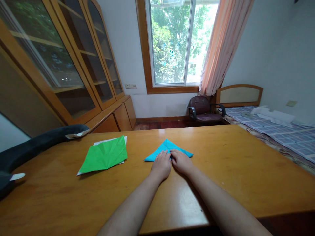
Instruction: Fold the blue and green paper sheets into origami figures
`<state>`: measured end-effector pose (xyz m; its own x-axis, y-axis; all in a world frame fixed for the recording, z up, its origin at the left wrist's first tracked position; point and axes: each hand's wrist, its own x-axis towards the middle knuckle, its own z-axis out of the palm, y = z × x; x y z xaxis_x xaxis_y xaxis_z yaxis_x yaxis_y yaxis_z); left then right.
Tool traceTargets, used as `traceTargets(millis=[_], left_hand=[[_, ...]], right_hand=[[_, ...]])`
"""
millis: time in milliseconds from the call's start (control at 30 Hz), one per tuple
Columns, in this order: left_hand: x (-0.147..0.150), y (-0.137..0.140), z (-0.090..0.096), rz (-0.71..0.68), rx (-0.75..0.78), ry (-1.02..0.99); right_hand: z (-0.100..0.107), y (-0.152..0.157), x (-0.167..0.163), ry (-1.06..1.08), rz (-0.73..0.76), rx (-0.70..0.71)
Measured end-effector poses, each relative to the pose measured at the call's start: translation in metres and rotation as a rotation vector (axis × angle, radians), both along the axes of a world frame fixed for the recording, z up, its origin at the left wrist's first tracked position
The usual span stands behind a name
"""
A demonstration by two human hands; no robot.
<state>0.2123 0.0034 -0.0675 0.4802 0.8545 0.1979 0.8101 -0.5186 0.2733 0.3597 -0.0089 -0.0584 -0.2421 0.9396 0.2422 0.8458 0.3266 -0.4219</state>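
Observation:
A blue sheet of paper (166, 145), folded into a triangle with its tip pointing away from me, lies flat on the wooden table (221, 170). My left hand (161, 164) rests on its near edge, left of the middle, with curled fingers pressing the paper. Beside it my right hand (181, 161) has its fingers bent down on the paper just right of the middle. The fingertips of both hands nearly meet there. What the thumbs do underneath is hidden.
To the left lies a creased green sheet of paper (105, 154) over a white sheet (126, 139). A dark grey curved object (36, 142) with white parts stands at the table's left edge. Beyond are a chair (201, 108), a bed (270, 123) and a glass-door cabinet (94, 105).

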Motion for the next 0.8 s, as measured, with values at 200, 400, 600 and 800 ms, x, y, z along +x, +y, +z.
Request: traceTargets(millis=[200, 400, 600, 800], left_hand=[[0.003, 0.003, -0.002, 0.055, -0.059, 0.056], [0.001, 0.004, -0.002, 0.117, -0.071, 0.092], [-0.014, 0.003, -0.003, 0.148, -0.089, 0.108], [-0.032, 0.002, 0.001, 0.177, -0.122, 0.107]], right_hand=[[-0.003, 0.002, 0.001, -0.078, -0.048, -0.038], [-0.002, 0.003, 0.001, -0.134, -0.049, -0.086], [-0.001, 0.003, 0.001, -0.136, -0.057, -0.099], [-0.003, 0.004, 0.001, -0.147, -0.06, -0.103]])
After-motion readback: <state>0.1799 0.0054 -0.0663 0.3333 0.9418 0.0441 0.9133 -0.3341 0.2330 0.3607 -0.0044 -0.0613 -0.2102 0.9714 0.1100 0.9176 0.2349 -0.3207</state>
